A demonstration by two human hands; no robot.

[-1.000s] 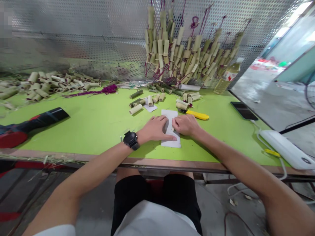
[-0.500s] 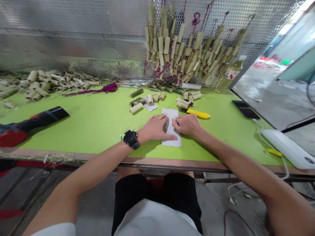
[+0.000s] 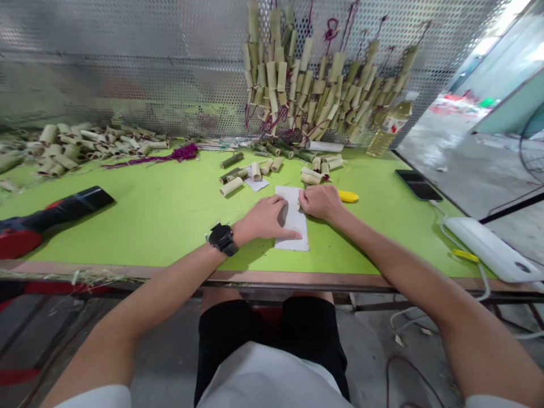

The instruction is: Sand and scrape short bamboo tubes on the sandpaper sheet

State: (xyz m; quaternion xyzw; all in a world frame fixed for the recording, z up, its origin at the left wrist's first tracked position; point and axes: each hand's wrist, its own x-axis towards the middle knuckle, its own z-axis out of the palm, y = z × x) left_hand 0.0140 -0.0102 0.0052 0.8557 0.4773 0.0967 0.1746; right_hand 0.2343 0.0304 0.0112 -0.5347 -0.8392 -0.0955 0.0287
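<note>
A white sheet of paper [image 3: 291, 242] lies flat on the green tabletop in front of me. My left hand [image 3: 266, 218] rests on its left part, fingers spread and thumb stretched across the lower half, holding the sheet down. At the upper right of the sheet is my right hand [image 3: 319, 202], its fingers curled closed. A small pale bit shows at its fingertips, too hidden to name. Behind this hand the yellow handle of a cutter knife [image 3: 348, 196] sticks out. Short bamboo tubes [image 3: 232, 187] lie beyond the sheet, some near a smaller paper scrap [image 3: 257, 184].
Bamboo strung on purple cord [image 3: 317, 85] hangs on the perforated metal wall. A bamboo pile [image 3: 63, 150], purple cord bundle [image 3: 185, 152] and red-black power tool [image 3: 59, 215] are left. Rightward are a bottle [image 3: 389, 130], phone [image 3: 419, 185] and white power bank [image 3: 488, 247].
My right hand has slid up along the sheet, now covering more of the cutter knife. The left hand stays spread on the paper. The whole view has shifted slightly.
</note>
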